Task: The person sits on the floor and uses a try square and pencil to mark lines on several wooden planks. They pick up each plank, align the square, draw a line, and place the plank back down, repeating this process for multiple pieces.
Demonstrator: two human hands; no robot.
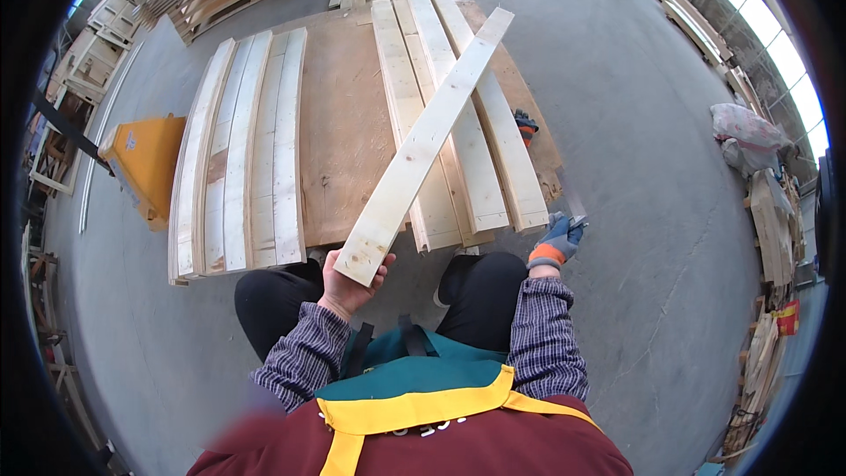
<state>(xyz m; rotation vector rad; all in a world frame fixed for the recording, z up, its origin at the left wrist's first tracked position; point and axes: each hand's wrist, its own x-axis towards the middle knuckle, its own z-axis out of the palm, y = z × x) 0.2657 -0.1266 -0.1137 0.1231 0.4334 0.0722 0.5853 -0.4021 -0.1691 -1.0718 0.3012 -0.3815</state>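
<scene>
Wooden board [425,148] in the left hand [352,284], slanting over the right-side planks [512,157] on the counter [342,115].
The bare left fingers grasp its near end, beyond the counter's front edge; the far end points forward and right. Near the counter's front right corner, the gloved right hand [557,241] has its fingers closed around a blurred grey implement [577,219]. A loose glove [526,129] lies beside the planks.

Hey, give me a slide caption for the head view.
Bare left hand holding a plank across other boards; gloved right hand.
</scene>
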